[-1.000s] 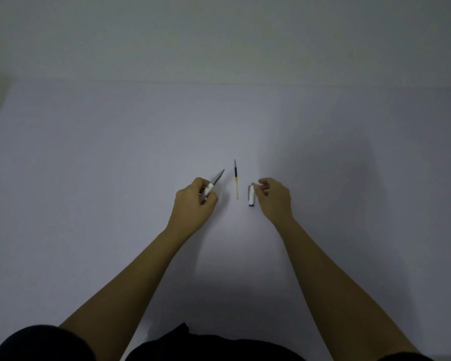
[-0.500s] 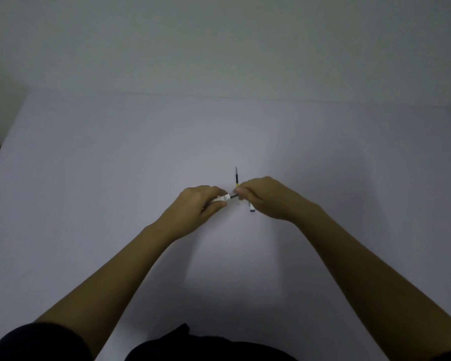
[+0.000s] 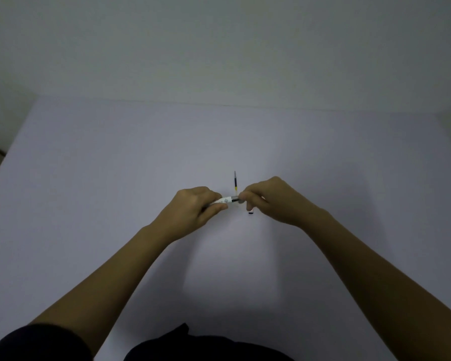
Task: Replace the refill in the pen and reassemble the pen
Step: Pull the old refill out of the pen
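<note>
The head camera looks down on a wide, pale lavender-grey tabletop (image 3: 115,204) that meets a plain grey wall (image 3: 219,48) at its far edge. Two bare forearms reach in from the bottom corners and the hands come together near the middle of the table.

The left hand (image 3: 193,208) is curled into a loose fist around the white plastic pen barrel (image 3: 223,201), which sticks out from between its thumb and forefinger and points to the right, tilted slightly upward. The right hand (image 3: 268,200) meets it from the other side, its fingertips (image 3: 244,197) pinched on the pen's darker metallic front end (image 3: 235,199). Both hands are thus closed on the same pen, held just above the table surface; whether the front end is fully seated on the barrel cannot be told.

Just beyond the hands, a thin loose refill (image 3: 235,181) lies flat on the table, pointing away from the person, with a grey tip, a dark middle and a yellow band at its near end, which passes behind the pen. Below the right hand's fingers a small white piece with a dark end (image 3: 250,212) peeks out; it is mostly hidden, so what it is stays unclear. Dark sleeves (image 3: 37,342) and clothing fill the bottom edge.
</note>
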{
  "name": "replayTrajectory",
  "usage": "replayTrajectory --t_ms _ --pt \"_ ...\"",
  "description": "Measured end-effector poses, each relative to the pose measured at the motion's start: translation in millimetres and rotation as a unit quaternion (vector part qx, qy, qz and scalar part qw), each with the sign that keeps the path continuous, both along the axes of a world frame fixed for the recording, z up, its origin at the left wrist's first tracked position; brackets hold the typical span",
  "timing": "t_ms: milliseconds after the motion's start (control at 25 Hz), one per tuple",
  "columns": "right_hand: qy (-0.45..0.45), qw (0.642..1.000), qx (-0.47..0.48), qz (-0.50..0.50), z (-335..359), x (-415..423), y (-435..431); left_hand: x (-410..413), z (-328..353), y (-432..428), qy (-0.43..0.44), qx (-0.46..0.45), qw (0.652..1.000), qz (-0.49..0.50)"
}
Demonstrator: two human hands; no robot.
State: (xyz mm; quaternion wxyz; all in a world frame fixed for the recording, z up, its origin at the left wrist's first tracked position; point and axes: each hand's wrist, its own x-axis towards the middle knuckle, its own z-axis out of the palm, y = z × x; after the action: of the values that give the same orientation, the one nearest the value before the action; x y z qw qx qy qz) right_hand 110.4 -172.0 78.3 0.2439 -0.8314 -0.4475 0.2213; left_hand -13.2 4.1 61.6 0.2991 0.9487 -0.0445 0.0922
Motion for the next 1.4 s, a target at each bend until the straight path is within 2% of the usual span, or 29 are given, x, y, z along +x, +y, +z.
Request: replayTrajectory --t_ms 160,320,400,560,760,960,1120,1200,1400 --pt "0.002 0.997 0.080 0.012 8.1 -2.3 -3.4 -3.9 4.7 -3.2 -0.001 -0.009 1.000 0.004" --pt "0.024 0.999 0.042 0.003 10.1 -5.8 -2.6 -3.1 9.8 -3.8 0.003 0.011 1.000 0.004" --pt "-0.001 0.999 0.049 -0.001 9.9 -4.8 -3.2 -1.4 10.8 -4.9 0.000 0.024 1.000 0.005" --pt "-0.013 0.993 0.114 -0.011 14.9 -4.6 -4.2 -1.7 12.1 -12.7 0.003 -0.035 0.999 0.027" --pt "0.000 0.999 0.046 -0.011 11.9 -5.9 -5.4 -8.4 9.9 -11.9 0.021 -0.077 0.996 0.045" --pt "-0.005 0.995 0.100 0.001 19.7 -6.0 -6.5 -10.8 11.3 -14.3 0.023 -0.067 0.997 0.040" --pt "0.030 0.999 0.000 -0.040 22.9 -6.7 -3.1 -10.7 12.6 -15.1 0.011 -0.072 0.997 0.039" --pt "0.063 0.996 -0.019 -0.063 22.9 -6.5 -2.1 -9.6 13.5 -14.7 0.014 -0.071 0.997 0.038" --pt "0.051 0.997 0.056 -0.032 25.1 -5.8 -7.6 -8.8 13.3 -16.0 0.010 -0.068 0.997 0.040"
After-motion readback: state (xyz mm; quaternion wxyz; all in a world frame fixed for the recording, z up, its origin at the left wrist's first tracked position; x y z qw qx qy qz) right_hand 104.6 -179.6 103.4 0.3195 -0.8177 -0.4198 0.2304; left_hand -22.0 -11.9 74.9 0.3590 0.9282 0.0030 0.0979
